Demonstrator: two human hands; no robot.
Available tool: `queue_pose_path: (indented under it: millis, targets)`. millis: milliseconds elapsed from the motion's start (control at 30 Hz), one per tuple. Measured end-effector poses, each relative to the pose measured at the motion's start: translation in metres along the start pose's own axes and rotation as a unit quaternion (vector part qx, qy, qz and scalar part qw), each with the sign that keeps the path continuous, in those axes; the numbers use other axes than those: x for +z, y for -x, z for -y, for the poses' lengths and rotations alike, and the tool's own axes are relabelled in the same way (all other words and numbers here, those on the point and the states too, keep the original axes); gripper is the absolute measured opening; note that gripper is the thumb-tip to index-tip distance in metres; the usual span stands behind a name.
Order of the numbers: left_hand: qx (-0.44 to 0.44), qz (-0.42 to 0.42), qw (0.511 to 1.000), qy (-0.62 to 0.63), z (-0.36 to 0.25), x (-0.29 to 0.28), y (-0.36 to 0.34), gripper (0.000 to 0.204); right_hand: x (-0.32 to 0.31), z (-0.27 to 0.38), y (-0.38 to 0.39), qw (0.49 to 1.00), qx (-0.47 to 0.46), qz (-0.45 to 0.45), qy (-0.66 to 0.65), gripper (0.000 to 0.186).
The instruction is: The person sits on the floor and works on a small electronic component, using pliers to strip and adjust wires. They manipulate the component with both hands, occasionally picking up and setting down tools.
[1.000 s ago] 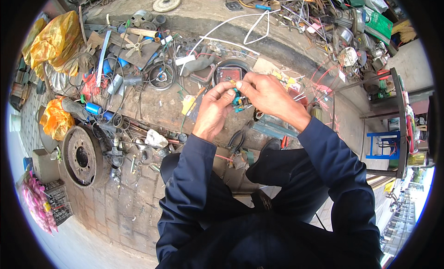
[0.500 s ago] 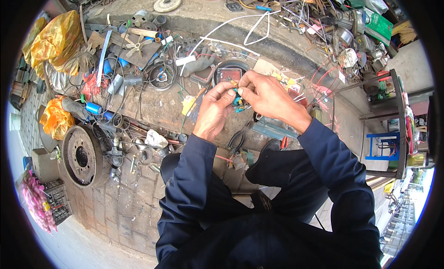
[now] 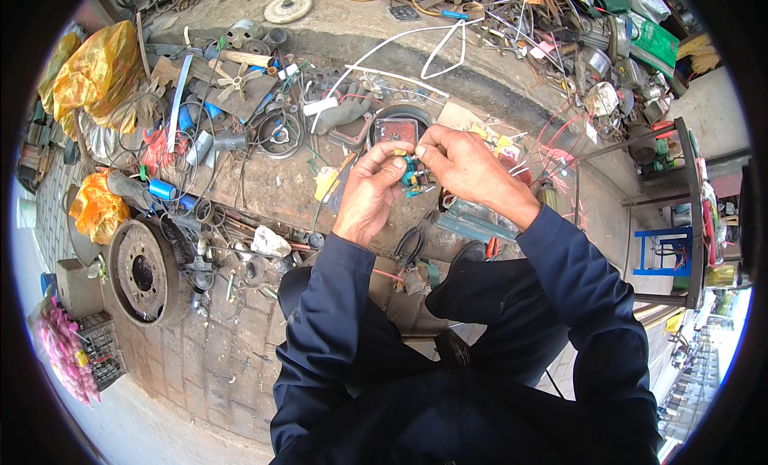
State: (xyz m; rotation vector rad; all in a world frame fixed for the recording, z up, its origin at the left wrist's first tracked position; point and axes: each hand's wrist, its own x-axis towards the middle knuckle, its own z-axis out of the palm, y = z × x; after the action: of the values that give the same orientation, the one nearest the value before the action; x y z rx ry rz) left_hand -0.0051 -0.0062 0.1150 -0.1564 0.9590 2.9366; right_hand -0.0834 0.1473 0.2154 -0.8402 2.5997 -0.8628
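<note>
In front of my knees, my left hand (image 3: 370, 191) has its fingers curled and holds a small teal part (image 3: 414, 182) with yellow and metallic bits on it. My right hand (image 3: 468, 167) meets it from the other side, thumb and forefinger pinched together at the part's upper edge. Whatever lies between those right fingertips is too small to make out. Just beyond the hands lies a black round pan (image 3: 404, 111) with a red square piece (image 3: 397, 129) in it. Below them rest dark-handled pliers (image 3: 410, 241).
A rusty wheel rim (image 3: 144, 271) stands at left, near orange and yellow plastic bags (image 3: 98, 69). Grey gloves (image 3: 346, 111), a fan blade (image 3: 238, 79) and wires clutter the far ground. Scrap metal heaps up at far right, beside a metal frame (image 3: 690, 217).
My right fingertips have shifted slightly right, showing more of the teal part. My left hand stays nearly in place, still holding it.
</note>
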Motion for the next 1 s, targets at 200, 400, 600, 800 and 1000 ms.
queue_pose_path:
  millis: [200,400,600,800,1000]
  targets:
    - [-0.01,-0.007,1.0,-0.003,0.0,0.001,0.0,0.022,-0.002,0.003,0.001,0.999,0.011,0.029,-0.028,0.021]
    - [-0.012,-0.013,1.0,-0.005,0.002,0.001,0.0,0.019,0.0,0.008,-0.001,0.996,0.026,0.035,0.083,0.024]
    - [-0.019,-0.031,0.999,-0.008,0.004,-0.001,0.0,0.02,0.004,0.003,0.0,0.998,0.01,0.003,0.057,0.025]
    - [-0.015,-0.032,0.999,-0.024,0.004,0.002,-0.001,0.02,0.004,-0.002,-0.002,0.998,-0.019,0.023,0.058,0.018]
    - [-0.006,-0.031,0.999,-0.019,0.011,0.002,-0.006,0.016,0.001,-0.001,-0.002,0.998,0.018,0.026,0.06,0.026]
